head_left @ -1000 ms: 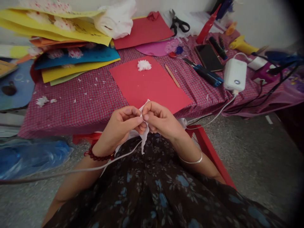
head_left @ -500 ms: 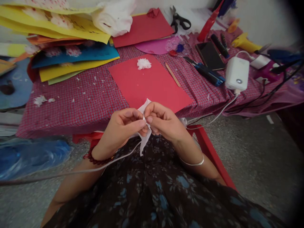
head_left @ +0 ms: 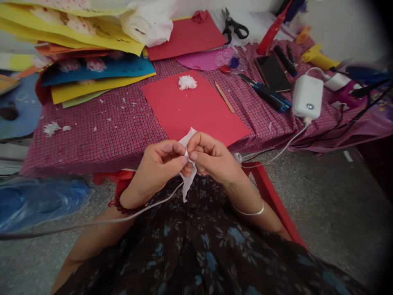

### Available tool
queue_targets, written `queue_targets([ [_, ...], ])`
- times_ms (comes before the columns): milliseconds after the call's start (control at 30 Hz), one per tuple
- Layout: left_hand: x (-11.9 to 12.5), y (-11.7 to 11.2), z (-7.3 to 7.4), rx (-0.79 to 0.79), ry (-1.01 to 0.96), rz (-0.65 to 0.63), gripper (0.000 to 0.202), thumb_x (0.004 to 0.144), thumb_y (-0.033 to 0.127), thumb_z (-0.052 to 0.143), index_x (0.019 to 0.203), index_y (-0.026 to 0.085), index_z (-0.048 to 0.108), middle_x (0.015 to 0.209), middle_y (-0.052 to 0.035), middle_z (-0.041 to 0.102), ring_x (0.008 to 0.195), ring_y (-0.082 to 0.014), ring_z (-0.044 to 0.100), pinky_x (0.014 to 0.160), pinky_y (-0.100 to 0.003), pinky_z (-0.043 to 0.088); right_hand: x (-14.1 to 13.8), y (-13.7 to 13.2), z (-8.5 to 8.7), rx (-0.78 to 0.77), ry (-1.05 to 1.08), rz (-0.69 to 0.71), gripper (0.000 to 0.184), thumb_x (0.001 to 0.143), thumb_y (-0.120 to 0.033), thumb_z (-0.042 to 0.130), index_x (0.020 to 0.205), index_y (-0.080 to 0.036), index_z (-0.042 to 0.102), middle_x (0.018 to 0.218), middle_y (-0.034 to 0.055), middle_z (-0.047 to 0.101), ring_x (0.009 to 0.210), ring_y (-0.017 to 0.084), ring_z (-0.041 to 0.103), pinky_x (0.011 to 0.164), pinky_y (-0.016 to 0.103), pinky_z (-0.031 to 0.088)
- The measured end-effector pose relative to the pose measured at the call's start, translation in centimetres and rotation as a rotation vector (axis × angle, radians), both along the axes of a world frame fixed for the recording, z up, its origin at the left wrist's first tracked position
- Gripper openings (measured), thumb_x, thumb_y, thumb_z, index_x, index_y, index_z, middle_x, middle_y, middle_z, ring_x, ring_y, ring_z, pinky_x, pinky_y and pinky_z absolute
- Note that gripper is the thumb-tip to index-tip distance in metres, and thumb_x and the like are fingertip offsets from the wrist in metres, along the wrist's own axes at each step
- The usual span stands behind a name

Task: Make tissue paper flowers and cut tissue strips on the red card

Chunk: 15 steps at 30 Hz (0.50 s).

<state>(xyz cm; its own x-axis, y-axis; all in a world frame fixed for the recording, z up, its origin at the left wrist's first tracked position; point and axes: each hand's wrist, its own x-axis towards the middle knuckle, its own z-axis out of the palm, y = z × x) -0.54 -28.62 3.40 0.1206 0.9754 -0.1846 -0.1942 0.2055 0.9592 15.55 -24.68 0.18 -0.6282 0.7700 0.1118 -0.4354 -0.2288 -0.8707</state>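
Both hands meet over my lap, just in front of the table edge. My left hand (head_left: pixel 156 168) and my right hand (head_left: pixel 210 157) each pinch a strip of white tissue paper (head_left: pixel 188 180), fingers closed, thumbs touching at its top. The tissue's loose end hangs down between them. Beyond the hands lies a red paper sheet (head_left: pixel 190 108) with a small white tissue flower (head_left: pixel 187 82) on its far end. A thin wooden stick (head_left: pixel 224 96) lies right of the sheet.
Checked red tablecloth (head_left: pixel 92 135) covers the table. Stacked coloured sheets (head_left: pixel 92 78) sit back left, black scissors (head_left: pixel 233 27) and a white crumpled bag (head_left: pixel 150 20) at the back. A white power bank (head_left: pixel 307 97), a phone (head_left: pixel 272 73) and cables lie right. A blue plastic bag (head_left: pixel 39 198) is on the floor, left.
Both hands keep pinching the tissue and shift only slightly; the hanging end of the strip has moved a little. The view has drifted marginally.
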Motion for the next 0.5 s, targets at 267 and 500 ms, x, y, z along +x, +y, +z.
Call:
queue_targets([
  [267, 0.01, 0.1, 0.04, 0.022, -0.055, -0.032, 0.007, 0.074, 0.017, 0.075, 0.078, 0.016, 0.07, 0.066, 0.0003, 0.071, 0.057, -0.0117, 0.067, 0.058, -0.023, 0.06, 0.16, 0.06, 0.1, -0.023, -0.01, -0.033, 0.028, 0.089, -0.037, 0.079, 0.09, -0.02, 0.058, 0.058, -0.0107, 0.056, 0.041, 0.003, 0.041, 0.038, 0.015, 0.033],
  [500, 0.09, 0.1, 0.14, 0.003, -0.049, -0.007, 0.004, 0.076, 0.014, 0.073, 0.077, 0.016, 0.069, 0.064, 0.0015, 0.071, 0.055, -0.0108, 0.068, 0.057, -0.02, 0.059, 0.13, 0.19, -0.01, -0.058, 0.003, -0.002, 0.029, 0.088, -0.038, 0.08, 0.09, -0.019, 0.057, 0.06, -0.0096, 0.06, 0.042, 0.003, 0.042, 0.038, 0.014, 0.032],
])
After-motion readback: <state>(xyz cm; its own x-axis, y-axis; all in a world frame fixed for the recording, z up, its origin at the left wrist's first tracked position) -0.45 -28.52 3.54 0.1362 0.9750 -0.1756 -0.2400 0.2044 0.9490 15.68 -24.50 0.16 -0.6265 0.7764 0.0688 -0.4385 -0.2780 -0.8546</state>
